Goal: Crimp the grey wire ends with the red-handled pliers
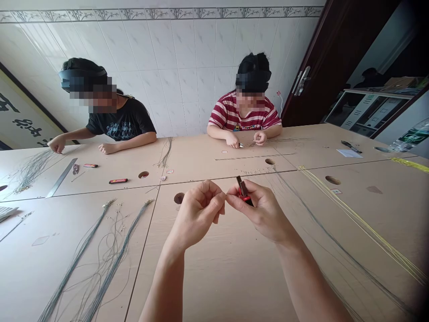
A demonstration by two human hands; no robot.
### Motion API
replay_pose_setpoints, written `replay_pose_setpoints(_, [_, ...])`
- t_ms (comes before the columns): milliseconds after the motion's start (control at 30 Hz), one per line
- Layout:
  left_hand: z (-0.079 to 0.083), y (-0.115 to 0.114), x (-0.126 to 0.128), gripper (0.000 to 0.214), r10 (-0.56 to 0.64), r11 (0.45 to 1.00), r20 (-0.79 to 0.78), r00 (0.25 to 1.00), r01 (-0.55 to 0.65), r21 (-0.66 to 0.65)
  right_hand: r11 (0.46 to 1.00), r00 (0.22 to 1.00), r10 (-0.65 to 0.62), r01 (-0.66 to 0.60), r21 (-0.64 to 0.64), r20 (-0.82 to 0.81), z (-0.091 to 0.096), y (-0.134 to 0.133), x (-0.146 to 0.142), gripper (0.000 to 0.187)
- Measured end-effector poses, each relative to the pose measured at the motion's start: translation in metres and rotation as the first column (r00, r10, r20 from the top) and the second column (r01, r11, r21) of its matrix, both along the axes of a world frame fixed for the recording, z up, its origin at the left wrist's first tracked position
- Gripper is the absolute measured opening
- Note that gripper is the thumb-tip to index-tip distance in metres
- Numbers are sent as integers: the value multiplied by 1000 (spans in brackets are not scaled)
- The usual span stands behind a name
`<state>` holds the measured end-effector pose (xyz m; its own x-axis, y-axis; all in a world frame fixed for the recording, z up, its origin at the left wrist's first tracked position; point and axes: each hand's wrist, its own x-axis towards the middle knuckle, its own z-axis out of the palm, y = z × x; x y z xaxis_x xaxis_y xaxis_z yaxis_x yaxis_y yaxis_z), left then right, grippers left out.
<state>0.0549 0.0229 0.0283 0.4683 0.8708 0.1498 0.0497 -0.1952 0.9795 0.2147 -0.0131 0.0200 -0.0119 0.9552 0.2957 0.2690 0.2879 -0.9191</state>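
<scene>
My right hand [259, 208] is closed around a small tool with red and black handles [242, 189], its tip pointing up and away. My left hand [197, 210] is pinched shut just to the left, thumb and forefinger meeting the right hand's fingertips over something too small to make out. Both hands hover above the beige table [228, 268]. Bundles of thin grey wire [100, 259] lie to the left, and long yellow wires [362, 223] and grey wires [321, 223] run along the right.
Two people sit across the table: one in a black shirt [120, 123] at the left, one in a red striped shirt [244, 114] working with small parts. A metal ruler [62, 177], a red-black tool [118, 181], round cable holes [143, 174] and a plastic bottle [410, 136] are there.
</scene>
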Motion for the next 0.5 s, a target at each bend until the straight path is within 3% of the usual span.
replay_pose_setpoints(500, [0, -1, -3, 15, -38, 995, -45, 998, 42, 93, 996, 994, 76, -79, -43, -77, -1, 0, 2, 18])
